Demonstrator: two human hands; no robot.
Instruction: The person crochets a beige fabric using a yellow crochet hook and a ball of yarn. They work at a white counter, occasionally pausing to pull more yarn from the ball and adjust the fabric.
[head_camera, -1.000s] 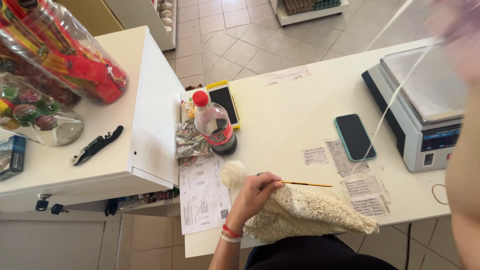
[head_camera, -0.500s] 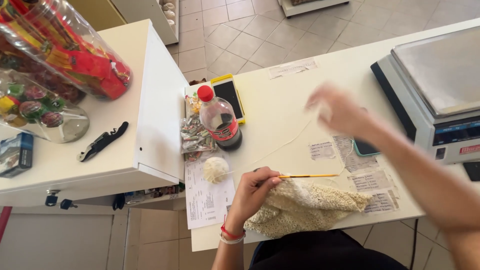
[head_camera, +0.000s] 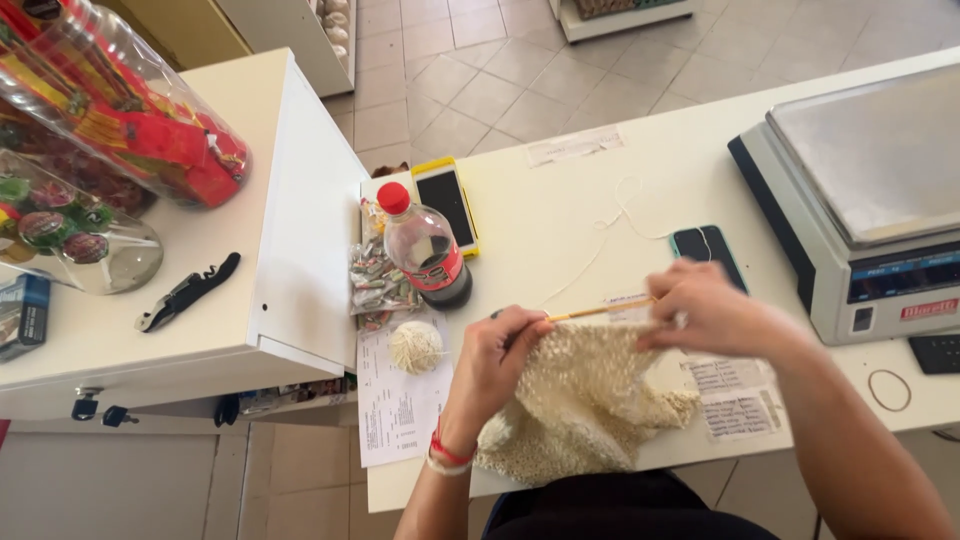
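Both hands on cream knitting (head_camera: 580, 400), lower centre: left hand (head_camera: 497, 352) pinches yellow needle (head_camera: 600, 311), axis left-right; right hand (head_camera: 705, 310) closed at its tip, nearer.

The crochet piece (head_camera: 580, 400) at lower centre is cream with an open, netted stitch pattern, and the yarn ball (head_camera: 415, 346) to its left matches it. The crochet hook (head_camera: 600, 312) is yellow-orange. The left hand (head_camera: 500, 355) has red and white bands at its wrist. The desk (head_camera: 560, 200) is white. The bottle (head_camera: 425, 250) holds dark drink, with a red cap and red label. One phone (head_camera: 448, 205) has a yellow case, the other phone (head_camera: 712, 250) a teal one. The scale (head_camera: 870, 190) at right is grey and black.
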